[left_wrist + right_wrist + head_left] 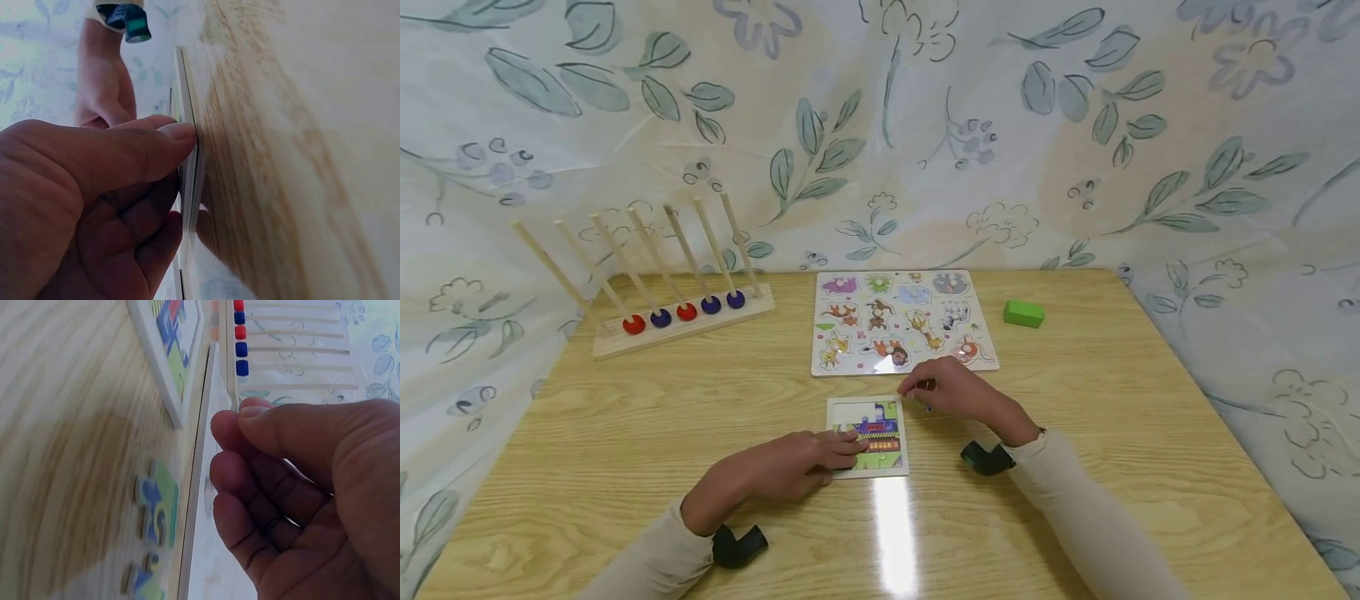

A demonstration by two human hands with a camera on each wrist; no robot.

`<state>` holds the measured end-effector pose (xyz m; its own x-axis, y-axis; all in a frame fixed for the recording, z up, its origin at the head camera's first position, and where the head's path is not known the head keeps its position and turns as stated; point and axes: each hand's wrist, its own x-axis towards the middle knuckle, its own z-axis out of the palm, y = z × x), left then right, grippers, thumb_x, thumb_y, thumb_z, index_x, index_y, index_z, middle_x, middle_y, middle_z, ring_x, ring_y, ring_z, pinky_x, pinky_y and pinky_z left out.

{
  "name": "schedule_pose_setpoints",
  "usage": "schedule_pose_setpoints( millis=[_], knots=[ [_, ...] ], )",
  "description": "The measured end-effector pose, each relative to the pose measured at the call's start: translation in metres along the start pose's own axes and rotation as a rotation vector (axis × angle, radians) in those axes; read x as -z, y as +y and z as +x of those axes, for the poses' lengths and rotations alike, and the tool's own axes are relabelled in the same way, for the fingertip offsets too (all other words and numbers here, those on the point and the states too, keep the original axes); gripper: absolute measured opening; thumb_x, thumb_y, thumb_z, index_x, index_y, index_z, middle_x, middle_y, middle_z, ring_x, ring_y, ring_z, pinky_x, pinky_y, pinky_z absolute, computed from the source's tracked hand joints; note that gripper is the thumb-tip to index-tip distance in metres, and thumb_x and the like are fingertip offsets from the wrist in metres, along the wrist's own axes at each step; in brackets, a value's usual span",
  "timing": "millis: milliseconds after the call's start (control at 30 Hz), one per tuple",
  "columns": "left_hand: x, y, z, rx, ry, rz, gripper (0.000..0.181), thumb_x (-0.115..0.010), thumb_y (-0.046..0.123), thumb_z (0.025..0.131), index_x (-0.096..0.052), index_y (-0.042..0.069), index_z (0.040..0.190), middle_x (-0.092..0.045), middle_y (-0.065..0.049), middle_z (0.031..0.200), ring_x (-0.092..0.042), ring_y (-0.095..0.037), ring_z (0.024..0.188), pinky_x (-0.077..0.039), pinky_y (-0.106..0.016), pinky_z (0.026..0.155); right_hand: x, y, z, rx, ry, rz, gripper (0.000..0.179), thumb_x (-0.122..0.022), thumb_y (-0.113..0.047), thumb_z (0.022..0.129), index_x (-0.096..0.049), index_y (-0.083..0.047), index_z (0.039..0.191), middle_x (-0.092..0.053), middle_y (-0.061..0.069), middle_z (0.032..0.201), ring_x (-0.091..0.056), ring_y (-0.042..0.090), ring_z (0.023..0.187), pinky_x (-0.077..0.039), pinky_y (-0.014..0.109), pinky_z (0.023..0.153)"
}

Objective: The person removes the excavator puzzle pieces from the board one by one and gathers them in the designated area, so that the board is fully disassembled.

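A small square jigsaw tray [868, 474] with a train picture lies on the table, its upper left part bare. My left hand [801, 462] rests on its left side, fingers on the picture, and in the left wrist view the thumb [178, 134] touches the tray's edge. Just beyond the tray's upper right corner is my right hand [951, 390], fingers curled. The right wrist view shows thumb and index finger tip to tip, nothing visible between them. Loose jigsaw pieces [156, 503] lie on the table beneath this hand, mostly hidden in the head view.
Behind the tray lies an animal peg puzzle board [902, 321]. A wooden rack [715, 316] of upright rods with red and blue beads stands at the back left. One green block [1023, 313] sits at the back right, before the floral cloth [925, 167].
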<state>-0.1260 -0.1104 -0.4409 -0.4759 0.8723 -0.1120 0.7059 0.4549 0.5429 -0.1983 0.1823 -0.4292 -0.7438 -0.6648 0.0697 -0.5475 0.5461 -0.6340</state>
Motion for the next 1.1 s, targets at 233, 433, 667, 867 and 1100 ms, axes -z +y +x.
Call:
schedule_pose_setpoints(
  millis=[233,433,667,867,1100],
  knots=[
    [0.000,-0.002,-0.001,-0.001,0.004,-0.004,0.039,-0.053,0.003,0.099,-0.055,0.005,0.138,-0.045,-0.003,0.148,-0.038,-0.023,0.137,-0.037,-0.044,0.107,-0.010,-0.005,0.010,0.033,-0.040,0.042,0.016,-0.063,-0.001,0.093,-0.076,-0.006,0.101,-0.071,0.000,0.098,-0.060,0.007,0.081,-0.050,0.025,0.070],
    [-0.001,-0.003,0.002,0.013,-0.007,-0.008,0.040,-0.052,0.005,0.099,-0.055,0.007,0.139,-0.044,0.001,0.149,-0.037,-0.020,0.138,-0.035,-0.042,0.108,-0.016,-0.009,0.013,0.040,-0.065,0.040,0.014,-0.064,-0.004,0.093,-0.076,-0.007,0.100,-0.071,-0.001,0.098,-0.062,0.007,0.085,-0.051,0.025,0.074],
    [0.001,-0.002,0.002,0.010,-0.008,-0.022,0.041,-0.053,0.002,0.098,-0.055,0.005,0.138,-0.044,0.000,0.148,-0.037,-0.022,0.137,-0.037,-0.044,0.107,-0.020,-0.013,0.013,0.045,-0.088,0.030,0.014,-0.064,-0.005,0.093,-0.076,-0.008,0.101,-0.072,-0.003,0.098,-0.064,0.008,0.089,-0.052,0.026,0.078],
    [0.002,-0.002,0.002,0.005,-0.011,-0.033,0.040,-0.053,0.003,0.098,-0.055,0.006,0.138,-0.045,0.000,0.148,-0.037,-0.022,0.137,-0.036,-0.043,0.107,-0.022,-0.015,0.016,0.045,-0.104,0.034,0.014,-0.065,-0.006,0.093,-0.076,-0.007,0.101,-0.071,-0.002,0.098,-0.064,0.007,0.090,-0.052,0.025,0.079],
    [0.002,-0.005,0.000,-0.021,-0.004,-0.027,0.040,-0.053,0.003,0.098,-0.055,0.005,0.138,-0.046,-0.002,0.147,-0.040,-0.024,0.136,-0.038,-0.046,0.105,-0.027,-0.016,0.019,0.002,-0.140,0.027,0.016,-0.064,-0.008,0.095,-0.075,-0.009,0.105,-0.071,-0.002,0.101,-0.064,0.007,0.092,-0.051,0.024,0.080]
  ],
)
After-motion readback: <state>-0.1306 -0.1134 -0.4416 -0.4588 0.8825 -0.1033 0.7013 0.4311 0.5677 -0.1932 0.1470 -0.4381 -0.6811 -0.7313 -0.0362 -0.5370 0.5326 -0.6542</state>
